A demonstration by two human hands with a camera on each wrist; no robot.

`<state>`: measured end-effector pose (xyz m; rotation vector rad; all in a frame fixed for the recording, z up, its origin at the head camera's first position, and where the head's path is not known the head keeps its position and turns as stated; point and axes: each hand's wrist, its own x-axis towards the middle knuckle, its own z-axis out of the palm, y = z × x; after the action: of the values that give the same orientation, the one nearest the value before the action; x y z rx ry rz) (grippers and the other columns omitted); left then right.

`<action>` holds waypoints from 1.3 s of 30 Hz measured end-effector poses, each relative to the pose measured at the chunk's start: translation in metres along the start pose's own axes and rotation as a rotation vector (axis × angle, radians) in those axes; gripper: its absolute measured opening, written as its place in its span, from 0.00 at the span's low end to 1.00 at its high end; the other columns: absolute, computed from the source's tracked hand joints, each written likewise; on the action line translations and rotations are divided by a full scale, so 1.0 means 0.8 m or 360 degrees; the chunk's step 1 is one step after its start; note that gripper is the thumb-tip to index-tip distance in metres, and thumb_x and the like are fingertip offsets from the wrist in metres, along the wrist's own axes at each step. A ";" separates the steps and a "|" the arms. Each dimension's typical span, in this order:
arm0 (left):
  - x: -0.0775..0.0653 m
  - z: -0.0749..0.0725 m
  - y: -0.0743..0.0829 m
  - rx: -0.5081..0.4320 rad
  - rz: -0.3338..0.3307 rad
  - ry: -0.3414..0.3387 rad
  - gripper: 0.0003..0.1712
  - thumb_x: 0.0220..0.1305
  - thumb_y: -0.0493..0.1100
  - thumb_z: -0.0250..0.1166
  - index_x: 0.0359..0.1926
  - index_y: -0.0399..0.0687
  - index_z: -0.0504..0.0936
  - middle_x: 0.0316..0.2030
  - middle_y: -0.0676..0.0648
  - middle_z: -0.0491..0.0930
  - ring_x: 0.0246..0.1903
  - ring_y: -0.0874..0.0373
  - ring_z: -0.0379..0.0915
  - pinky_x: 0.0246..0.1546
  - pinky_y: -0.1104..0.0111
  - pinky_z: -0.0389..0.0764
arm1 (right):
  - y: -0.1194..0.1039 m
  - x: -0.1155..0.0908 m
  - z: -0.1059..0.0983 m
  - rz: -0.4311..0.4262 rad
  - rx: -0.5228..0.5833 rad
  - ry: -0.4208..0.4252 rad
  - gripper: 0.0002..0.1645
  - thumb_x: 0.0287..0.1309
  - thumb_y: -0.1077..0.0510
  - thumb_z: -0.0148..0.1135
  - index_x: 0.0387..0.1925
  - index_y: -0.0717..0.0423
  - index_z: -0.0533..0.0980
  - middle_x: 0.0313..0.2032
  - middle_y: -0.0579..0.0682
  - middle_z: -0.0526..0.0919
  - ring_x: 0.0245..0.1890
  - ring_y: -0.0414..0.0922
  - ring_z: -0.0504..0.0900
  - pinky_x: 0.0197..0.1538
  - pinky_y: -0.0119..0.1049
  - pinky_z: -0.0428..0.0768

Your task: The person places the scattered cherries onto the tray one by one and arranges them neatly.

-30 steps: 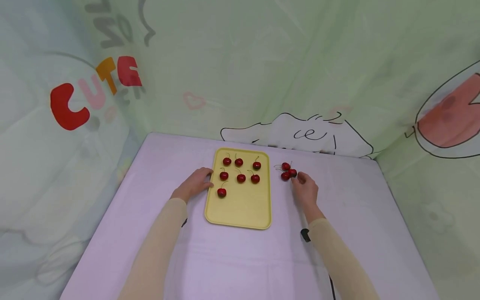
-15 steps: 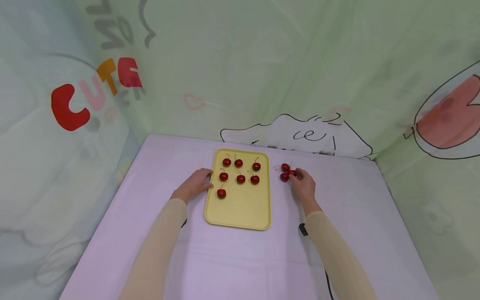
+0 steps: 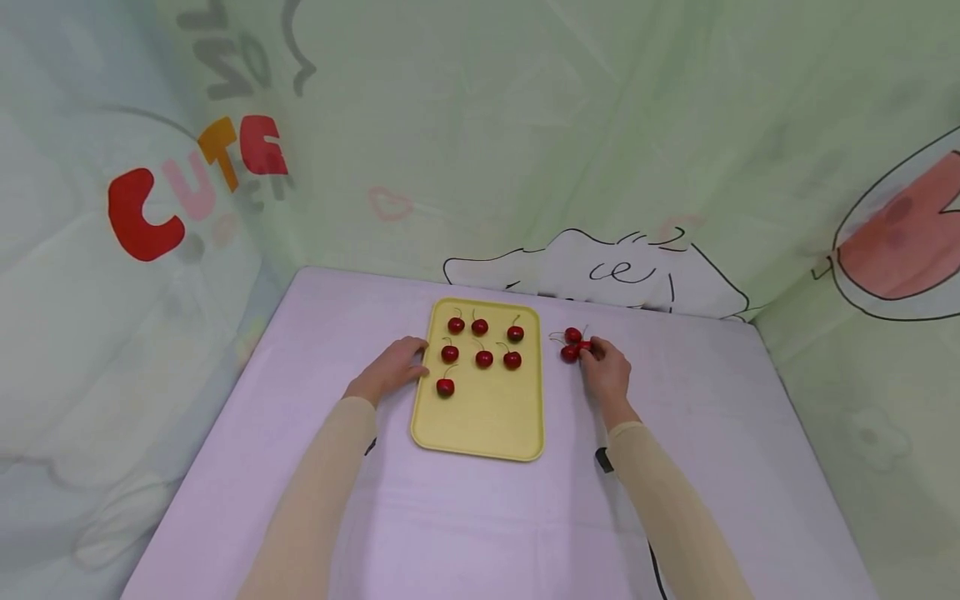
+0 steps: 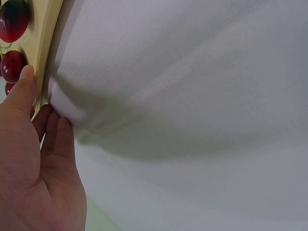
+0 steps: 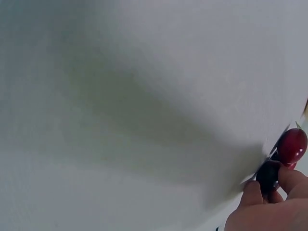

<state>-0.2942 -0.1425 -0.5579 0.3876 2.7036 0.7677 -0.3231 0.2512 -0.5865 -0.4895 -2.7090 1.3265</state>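
Along the left rim of a yellow tray (image 3: 480, 417), my left hand (image 3: 393, 363) rests its thumb and fingertips, spaced apart on the edge. Its thumb (image 4: 24, 94) lies over the rim in the left wrist view. Several red cherries with stems, such as this front one (image 3: 446, 387), sit on the tray. Right of the tray my right hand (image 3: 608, 371) pinches a cherry (image 5: 267, 176) between thumb and fingers, low over the table. Two other cherries touch or nearly touch it, one at the back (image 3: 573, 335) and one in front (image 3: 570, 353).
The table (image 3: 465, 525) has a pale lilac cloth. Fabric walls with printed letters and drawings stand at the back (image 3: 495, 150) and both sides. A dark cord (image 3: 657, 571) hangs beside the right sleeve (image 3: 671, 496).
My right hand has moved slightly left and now pinches the rightmost cherry of the small cluster. The left hand and the tray look the same.
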 end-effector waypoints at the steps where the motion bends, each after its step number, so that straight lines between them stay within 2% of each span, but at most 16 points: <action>1: 0.000 0.000 0.000 0.0003 0.0003 -0.0002 0.32 0.69 0.46 0.63 0.68 0.38 0.65 0.66 0.40 0.67 0.68 0.47 0.58 0.71 0.59 0.58 | -0.001 -0.001 0.000 0.0000 0.0001 0.0008 0.27 0.68 0.56 0.58 0.65 0.60 0.70 0.62 0.60 0.75 0.62 0.53 0.74 0.64 0.44 0.73; 12: 0.003 0.001 0.000 0.0003 0.0016 0.0015 0.31 0.69 0.46 0.62 0.68 0.39 0.66 0.66 0.40 0.67 0.68 0.47 0.59 0.71 0.58 0.59 | -0.015 -0.018 -0.009 0.0034 0.0042 0.0095 0.26 0.67 0.56 0.60 0.64 0.60 0.72 0.61 0.58 0.76 0.61 0.52 0.74 0.64 0.43 0.74; 19: 0.002 0.000 0.001 0.0005 0.0023 0.0020 0.32 0.69 0.46 0.63 0.68 0.39 0.66 0.66 0.40 0.67 0.68 0.46 0.59 0.71 0.58 0.59 | -0.024 -0.031 -0.015 0.0006 0.0048 0.0079 0.26 0.66 0.55 0.61 0.63 0.58 0.73 0.60 0.57 0.77 0.60 0.52 0.75 0.62 0.42 0.76; 28: 0.000 0.000 0.002 0.0016 0.0004 -0.0007 0.32 0.69 0.46 0.62 0.68 0.38 0.65 0.66 0.39 0.67 0.68 0.46 0.58 0.71 0.58 0.58 | -0.048 -0.063 -0.005 -0.0089 0.0109 -0.0031 0.26 0.65 0.55 0.62 0.62 0.59 0.73 0.60 0.58 0.77 0.59 0.51 0.77 0.58 0.42 0.79; 35: 0.000 0.000 0.002 0.0025 0.0015 -0.0004 0.32 0.69 0.46 0.63 0.68 0.38 0.66 0.66 0.40 0.67 0.68 0.46 0.59 0.71 0.57 0.59 | -0.071 -0.092 0.007 -0.0212 0.0066 -0.0138 0.26 0.64 0.57 0.64 0.61 0.62 0.74 0.60 0.61 0.77 0.58 0.52 0.78 0.59 0.42 0.78; 39: 0.001 0.001 0.000 0.0033 0.0013 -0.0006 0.32 0.69 0.46 0.63 0.68 0.38 0.66 0.66 0.40 0.67 0.68 0.46 0.59 0.71 0.58 0.59 | -0.078 -0.106 0.017 -0.0238 0.0055 -0.0199 0.25 0.64 0.57 0.64 0.60 0.62 0.75 0.58 0.60 0.78 0.59 0.52 0.78 0.59 0.42 0.78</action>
<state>-0.2946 -0.1421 -0.5585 0.4047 2.7102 0.7412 -0.2614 0.1784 -0.5408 -0.2022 -2.7523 1.4050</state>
